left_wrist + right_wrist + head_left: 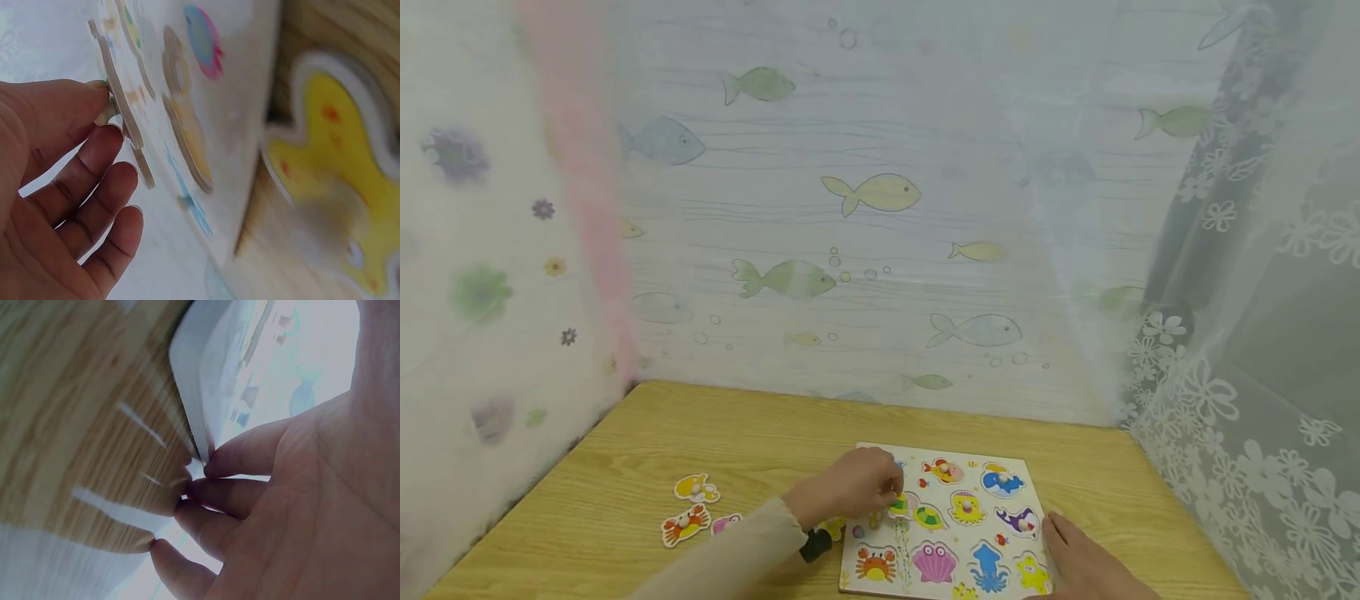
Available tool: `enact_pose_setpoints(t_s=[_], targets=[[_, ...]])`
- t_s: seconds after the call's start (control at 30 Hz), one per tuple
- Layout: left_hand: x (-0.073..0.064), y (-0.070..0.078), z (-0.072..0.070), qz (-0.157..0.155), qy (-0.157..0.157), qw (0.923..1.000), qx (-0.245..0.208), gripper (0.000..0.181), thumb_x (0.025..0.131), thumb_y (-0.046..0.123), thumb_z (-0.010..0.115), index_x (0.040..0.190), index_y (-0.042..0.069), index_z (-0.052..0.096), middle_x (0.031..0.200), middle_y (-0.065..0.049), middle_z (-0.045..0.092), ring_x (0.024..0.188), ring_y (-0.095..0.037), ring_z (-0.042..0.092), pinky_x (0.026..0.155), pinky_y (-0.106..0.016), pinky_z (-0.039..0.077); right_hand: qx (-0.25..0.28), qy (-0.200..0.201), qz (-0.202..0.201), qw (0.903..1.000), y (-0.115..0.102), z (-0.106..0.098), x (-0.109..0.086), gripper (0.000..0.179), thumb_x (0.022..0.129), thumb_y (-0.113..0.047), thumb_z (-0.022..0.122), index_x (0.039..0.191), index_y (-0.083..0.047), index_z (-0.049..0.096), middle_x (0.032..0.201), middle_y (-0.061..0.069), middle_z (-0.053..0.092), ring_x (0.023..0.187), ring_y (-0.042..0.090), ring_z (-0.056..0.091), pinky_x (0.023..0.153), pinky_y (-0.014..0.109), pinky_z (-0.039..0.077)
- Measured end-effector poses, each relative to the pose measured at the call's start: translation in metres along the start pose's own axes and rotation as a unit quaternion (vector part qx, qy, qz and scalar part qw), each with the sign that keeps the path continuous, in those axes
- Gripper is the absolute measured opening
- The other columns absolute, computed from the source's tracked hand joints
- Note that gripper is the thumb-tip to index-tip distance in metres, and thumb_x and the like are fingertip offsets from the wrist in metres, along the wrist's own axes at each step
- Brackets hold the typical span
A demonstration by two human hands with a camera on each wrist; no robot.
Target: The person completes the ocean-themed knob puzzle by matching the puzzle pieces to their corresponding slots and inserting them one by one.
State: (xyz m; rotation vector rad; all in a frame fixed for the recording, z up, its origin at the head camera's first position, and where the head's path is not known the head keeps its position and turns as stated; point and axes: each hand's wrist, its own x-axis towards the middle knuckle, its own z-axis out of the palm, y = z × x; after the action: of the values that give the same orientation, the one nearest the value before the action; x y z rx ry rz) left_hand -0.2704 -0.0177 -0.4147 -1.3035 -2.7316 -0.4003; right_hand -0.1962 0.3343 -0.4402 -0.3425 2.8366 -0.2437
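Note:
Over the left part of a white puzzle board (868, 467), my left hand (848, 483) pinches a green turtle puzzle piece (898, 506) by its knob (107, 114) between thumb and index finger. In the left wrist view the piece shows edge-on, tilted, close to the board, with the other fingers loosely bent. Just right of it is the board's turtle picture (929, 517). My right hand (1090, 560) rests at the board's right edge, its fingertips (219, 456) at the board's side and the tabletop.
Loose crab (686, 525), yellow (696, 488) and pink (726, 522) pieces lie on the wooden table (760, 425) at left. A yellow starfish piece (337, 137) lies beside the board's left edge. Knobbed octopus (967, 507), whale (1002, 481) and orca (1019, 522) pieces sit on the board.

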Motion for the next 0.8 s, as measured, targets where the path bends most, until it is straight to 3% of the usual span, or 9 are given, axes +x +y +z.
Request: enact_pose_setpoints(t_s=[0.43, 0.6, 0.8], targets=[[0.020, 0.015, 0.015, 0.009, -0.010, 0.9999, -0.001, 0.008, 0.086, 0.014, 0.067, 0.085, 0.019, 0.072, 0.077, 0.015, 0.058, 0.068, -0.001, 0.045, 0.065, -0.015, 0.038, 0.020, 0.005, -0.003, 0.9998, 0.000, 0.002, 0.002, 0.119, 0.066, -0.070, 0.070, 0.140, 0.015, 0.031, 0.143, 0.032, 0.031, 0.129, 0.044, 0.036, 0.097, 0.059, 0.036], [0.023, 0.018, 0.017, -0.003, -0.029, 0.9995, -0.013, 0.007, 0.086, 0.014, 0.068, 0.085, 0.020, 0.072, 0.074, 0.016, 0.057, 0.067, -0.002, 0.045, 0.064, -0.017, 0.039, 0.021, -0.005, -0.002, 0.9998, -0.002, 0.000, 0.001, 0.120, 0.066, -0.072, 0.068, 0.142, 0.013, 0.029, 0.145, 0.030, 0.030, 0.130, 0.045, 0.035, 0.097, 0.058, 0.036], [0.027, 0.019, 0.022, -0.019, -0.031, 0.9993, -0.008, 0.006, 0.086, 0.017, 0.069, 0.083, 0.022, 0.071, 0.076, 0.017, 0.057, 0.069, -0.001, 0.046, 0.066, -0.018, 0.040, 0.006, -0.005, -0.011, 0.9999, -0.001, -0.001, 0.001, 0.119, 0.068, -0.071, 0.068, 0.142, 0.014, 0.029, 0.144, 0.031, 0.030, 0.130, 0.045, 0.035, 0.096, 0.058, 0.037]])
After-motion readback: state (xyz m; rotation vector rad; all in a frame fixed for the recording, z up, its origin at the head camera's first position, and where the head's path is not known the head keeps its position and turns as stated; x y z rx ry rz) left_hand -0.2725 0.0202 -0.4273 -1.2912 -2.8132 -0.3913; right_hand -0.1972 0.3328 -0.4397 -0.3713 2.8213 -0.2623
